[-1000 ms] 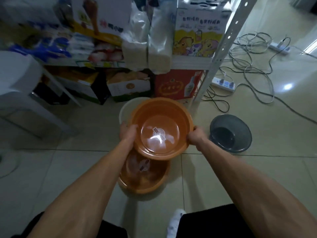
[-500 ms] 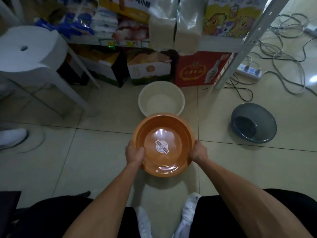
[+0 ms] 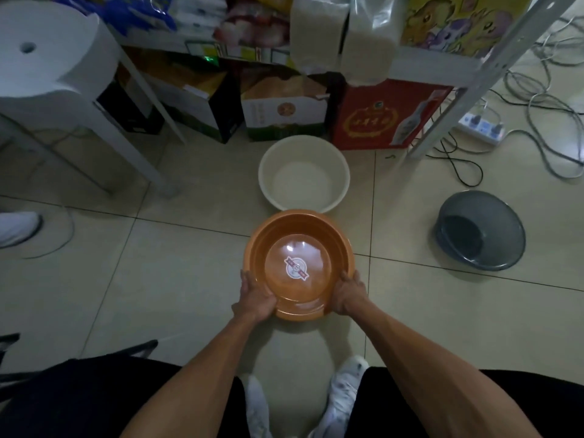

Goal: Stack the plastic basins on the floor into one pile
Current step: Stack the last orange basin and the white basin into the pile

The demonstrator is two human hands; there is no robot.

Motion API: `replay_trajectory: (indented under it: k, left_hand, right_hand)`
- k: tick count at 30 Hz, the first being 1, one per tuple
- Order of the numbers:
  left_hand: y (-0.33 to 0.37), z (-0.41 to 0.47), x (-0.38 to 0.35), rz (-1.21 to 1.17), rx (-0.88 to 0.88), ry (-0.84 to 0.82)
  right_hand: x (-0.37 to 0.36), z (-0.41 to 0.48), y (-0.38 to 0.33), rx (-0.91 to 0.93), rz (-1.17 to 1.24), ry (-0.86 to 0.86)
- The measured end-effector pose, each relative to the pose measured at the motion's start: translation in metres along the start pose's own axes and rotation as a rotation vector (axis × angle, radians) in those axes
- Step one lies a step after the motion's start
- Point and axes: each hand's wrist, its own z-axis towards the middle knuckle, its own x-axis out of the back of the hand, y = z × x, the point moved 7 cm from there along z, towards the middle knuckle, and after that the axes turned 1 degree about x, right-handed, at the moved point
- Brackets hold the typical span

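Observation:
An orange basin (image 3: 299,235) with a round sticker on its bottom sits low in front of my feet, nested on a second orange basin whose rim shows just under it. My left hand (image 3: 254,298) grips the near left rim and my right hand (image 3: 347,295) grips the near right rim. Just beyond it a cream basin (image 3: 304,173) rests on the tiles, its near rim close to the orange one. A grey basin (image 3: 480,230) lies tilted on the floor to the right.
A white stool (image 3: 53,58) stands at the left. A shelf rack (image 3: 442,90) with cartons and bags fills the back. A power strip (image 3: 482,128) and loose cables lie at the far right. Another person's white shoe (image 3: 17,226) is at the left edge.
Both hands have lowered the orange basin onto the other orange basin on the floor, hiding it. My view has tipped down, so the cream basin and my shoes now show.

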Motion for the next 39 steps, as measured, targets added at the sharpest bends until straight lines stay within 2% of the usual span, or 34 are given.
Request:
replay_trajectory:
  k: [3, 5, 7, 8, 10, 12, 13, 15, 17, 20, 24, 30, 39]
  left_hand:
    - [-0.009, 0.011, 0.002, 0.125, 0.003, -0.032]
    - [-0.004, 0.004, 0.004, 0.123, 0.008, 0.000]
    - [0.004, 0.002, 0.010, -0.168, 0.016, 0.131]
    - [0.003, 0.003, 0.013, -0.388, 0.073, 0.197]
    - [-0.005, 0.005, 0.008, -0.684, 0.224, 0.200]
    - [-0.010, 0.011, 0.001, -0.777, 0.262, 0.106]
    - [-0.015, 0.016, -0.004, -0.797, 0.271, 0.081]
    - [-0.017, 0.009, -0.005, -0.816, 0.277, 0.022]
    - [-0.020, 0.004, -0.007, -0.809, 0.257, 0.003]
    - [-0.011, -0.014, 0.002, -0.814, 0.213, 0.109]
    - [0.007, -0.045, 0.020, -0.913, 0.195, 0.229]
    - [0.038, -0.100, 0.057, -0.936, 0.117, 0.254]
    - [0.113, -0.067, 0.117, -0.942, -0.072, 0.301]
  right_hand:
    - [-0.020, 0.014, 0.003, 0.003, 0.159, -0.073]
    - [-0.031, 0.026, 0.008, 0.011, 0.143, -0.130]
    - [-0.026, 0.027, 0.008, 0.038, 0.066, -0.118]
    - [-0.013, 0.019, 0.005, 0.050, 0.115, -0.040]
    - [0.016, -0.003, 0.005, 0.029, 0.401, 0.237]
    - [0.026, -0.024, 0.016, -0.108, 0.681, 0.435]
    - [0.022, -0.028, 0.025, -0.215, 0.793, 0.438]
    - [0.001, -0.021, 0.038, -0.386, 0.890, 0.289]
    - [-0.018, -0.012, 0.045, -0.438, 0.888, 0.153]
    - [-0.018, -0.019, 0.052, -0.496, 0.902, 0.146]
    - [0.017, -0.061, 0.042, -0.491, 0.954, 0.229]
    - [0.067, -0.124, 0.037, -0.446, 1.000, 0.301]
    - [0.195, -0.128, 0.030, -0.299, 0.984, 0.527]
